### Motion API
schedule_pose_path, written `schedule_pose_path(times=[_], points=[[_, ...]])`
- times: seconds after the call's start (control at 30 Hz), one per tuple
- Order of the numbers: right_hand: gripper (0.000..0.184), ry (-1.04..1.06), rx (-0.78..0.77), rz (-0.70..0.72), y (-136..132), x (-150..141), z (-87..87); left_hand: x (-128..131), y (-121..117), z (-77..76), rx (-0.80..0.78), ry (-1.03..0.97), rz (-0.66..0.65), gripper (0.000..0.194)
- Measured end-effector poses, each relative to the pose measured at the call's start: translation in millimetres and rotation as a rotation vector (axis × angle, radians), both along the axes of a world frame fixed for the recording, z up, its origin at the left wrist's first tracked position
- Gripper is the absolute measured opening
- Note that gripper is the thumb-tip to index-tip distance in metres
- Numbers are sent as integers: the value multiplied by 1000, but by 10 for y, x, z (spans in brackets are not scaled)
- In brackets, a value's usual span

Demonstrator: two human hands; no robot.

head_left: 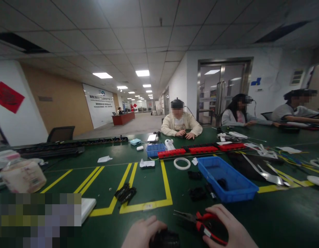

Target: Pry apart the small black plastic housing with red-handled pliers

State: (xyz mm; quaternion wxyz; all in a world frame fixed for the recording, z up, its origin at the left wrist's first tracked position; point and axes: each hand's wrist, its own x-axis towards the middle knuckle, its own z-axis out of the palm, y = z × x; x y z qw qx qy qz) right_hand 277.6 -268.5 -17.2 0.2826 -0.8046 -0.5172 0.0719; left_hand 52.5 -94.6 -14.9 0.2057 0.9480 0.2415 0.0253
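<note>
From here I see my right hand [228, 225] curled around the red-handled needle-nose pliers [200, 220], jaws slightly parted. My left hand [145, 231] grasps a black cylindrical object [165, 239] (cut off by the view's lower edge) on the green tabletop [97, 234], left of the pliers.

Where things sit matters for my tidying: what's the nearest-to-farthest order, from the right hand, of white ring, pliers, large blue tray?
1. Pliers: in the right hand.
2. Large blue tray: just beyond that hand.
3. White ring: farther, left of the tray.
</note>
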Motion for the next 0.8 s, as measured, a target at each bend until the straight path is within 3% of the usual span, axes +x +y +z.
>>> schedule_pose_path(times=[0.17,0.53,0.8], points=[[47,-7,72,62,-83,-73,-101,-22,-86,136,-76,-44,35,42],[52,-92,117,217,-198,-81,-146,-46,-80,183,-152,-64,-75,40],[48,-108,132,309,-192,-132,-41,-65,-53,165,-100,-99,-168,38]])
